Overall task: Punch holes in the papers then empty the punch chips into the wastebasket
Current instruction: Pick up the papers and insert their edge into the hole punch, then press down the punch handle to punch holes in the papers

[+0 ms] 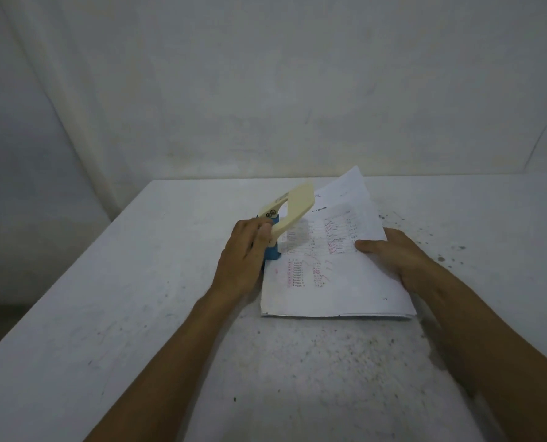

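A thin stack of printed papers with black and red text lies on the white table, its far end curling upward. At the stack's left edge stands a hole punch with a blue body and a cream lever raised at an angle. My left hand is wrapped around the punch's blue base, thumb against the lever's root. My right hand grips the right edge of the papers, thumb on top of the sheets. No wastebasket is in view.
A pale wall rises just behind the table's far edge. Dark specks and smudges mark the tabletop to the right of the papers and in front of me. The table's left edge runs diagonally, with dark floor beyond it.
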